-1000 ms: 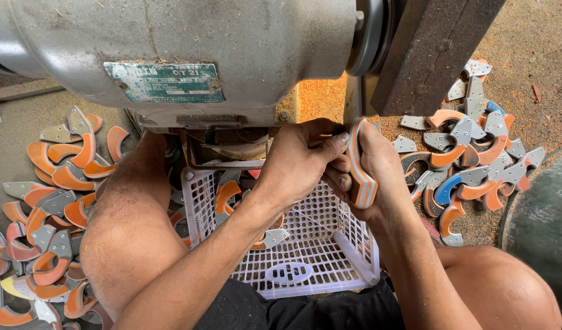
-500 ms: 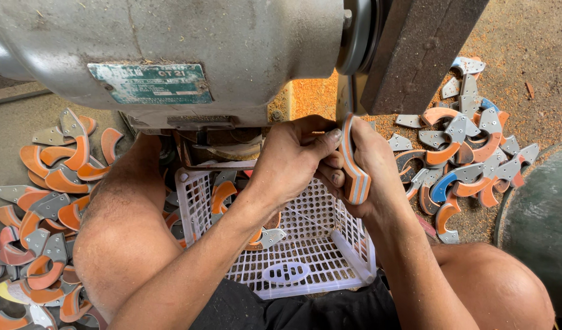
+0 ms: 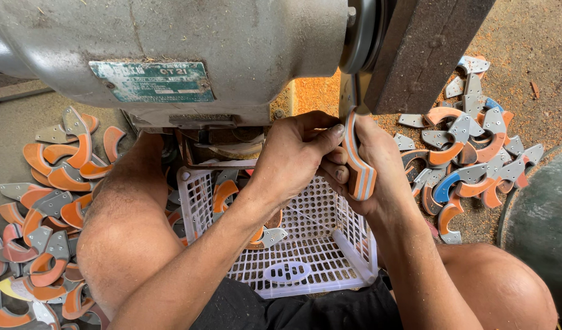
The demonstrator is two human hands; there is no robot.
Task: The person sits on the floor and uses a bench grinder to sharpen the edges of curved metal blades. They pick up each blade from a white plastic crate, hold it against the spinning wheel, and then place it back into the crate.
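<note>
Both my hands grip one curved, layered piece (image 3: pixel 357 160) in orange, grey and blue. My left hand (image 3: pixel 296 150) holds it from the left, thumb along its upper edge. My right hand (image 3: pixel 379 165) wraps it from behind and below. The piece's top end sits against the wheel (image 3: pixel 356 46) at the end of a large grey motor housing (image 3: pixel 189 43). Under my hands stands a white plastic lattice basket (image 3: pixel 305 256) with a few similar curved pieces in it.
Piles of orange and grey curved pieces lie on the floor at the left (image 3: pixel 42 201) and the right (image 3: pixel 470 146). My bare knees (image 3: pixel 125 238) flank the basket. A dark slanted guard (image 3: pixel 425 49) rises at upper right. Sawdust covers the ground.
The hands and the held piece have shifted slightly up toward the wheel. The camera view has moved a little; the grip is unchanged.
</note>
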